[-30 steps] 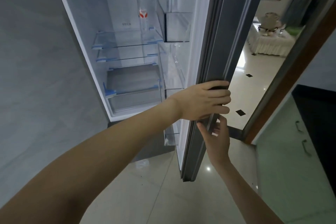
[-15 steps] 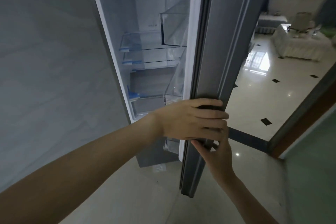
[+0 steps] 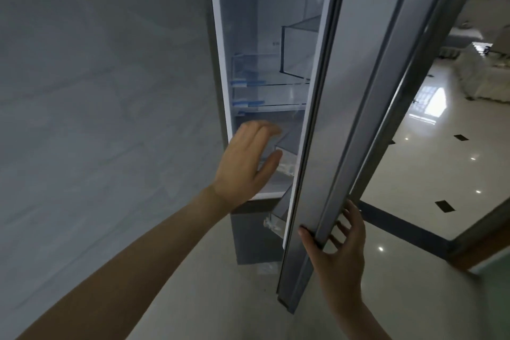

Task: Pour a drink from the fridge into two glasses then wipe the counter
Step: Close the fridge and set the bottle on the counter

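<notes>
Your right hand (image 3: 338,248) grips the lower edge of the fridge door (image 3: 345,119), thumb on the inner side, fingers behind it. Left of the door, your left hand (image 3: 248,163) hovers flat-fingered, holding nothing, before the fridge (image 3: 242,36) shelves (image 3: 265,84).

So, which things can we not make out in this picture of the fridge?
- Drink: none shows in the head view; the fridge door hides most of the shelves.
- Fridge top: cut off by the upper edge.
- Left hand: blurred, its fingertips unclear.
- Right hand: the door edge hides part of its palm.
- Small label on the fridge back wall: too small to read.
</notes>
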The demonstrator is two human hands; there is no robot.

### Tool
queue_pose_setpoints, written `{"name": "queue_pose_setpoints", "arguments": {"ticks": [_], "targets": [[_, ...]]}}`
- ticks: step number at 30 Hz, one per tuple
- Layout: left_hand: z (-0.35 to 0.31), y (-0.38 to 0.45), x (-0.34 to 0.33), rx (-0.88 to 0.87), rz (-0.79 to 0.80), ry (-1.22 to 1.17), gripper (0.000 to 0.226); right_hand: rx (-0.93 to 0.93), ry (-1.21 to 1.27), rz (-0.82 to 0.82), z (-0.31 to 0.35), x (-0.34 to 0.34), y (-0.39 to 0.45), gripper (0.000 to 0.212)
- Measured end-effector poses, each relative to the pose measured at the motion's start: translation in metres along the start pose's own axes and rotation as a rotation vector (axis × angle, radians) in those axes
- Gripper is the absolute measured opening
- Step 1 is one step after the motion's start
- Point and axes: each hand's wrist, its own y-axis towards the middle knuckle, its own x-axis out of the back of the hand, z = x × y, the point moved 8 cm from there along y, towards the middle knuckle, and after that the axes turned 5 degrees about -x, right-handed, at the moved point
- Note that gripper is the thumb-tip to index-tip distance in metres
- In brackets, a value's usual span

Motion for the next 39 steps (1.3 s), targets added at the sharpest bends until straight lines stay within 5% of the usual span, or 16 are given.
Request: {"name": "queue_pose_setpoints", "arguments": {"ticks": [4,20,32,39], "targets": [[0.058,-0.006,-0.028,-0.022,0.244,-0.003,0.035,-0.038,0.071,-0.069,0.006,-0.037,0.001,0.085],[0.209,0.030,-0.033,-0.151,0.138,-0.172,0.025,-0.119,-0.004,-0.344,0.031,-0.190,0.042,0.084],[0.272,0.051,-0.045,-0.330,0.095,-0.187,0.035,-0.139,-0.079,-0.398,0.009,-0.238,0.074,0.093],[0.358,0.070,-0.007,0.013,-0.199,-0.377,0.047,-0.114,-0.115,-0.491,0.019,-0.260,0.080,0.095]]}}
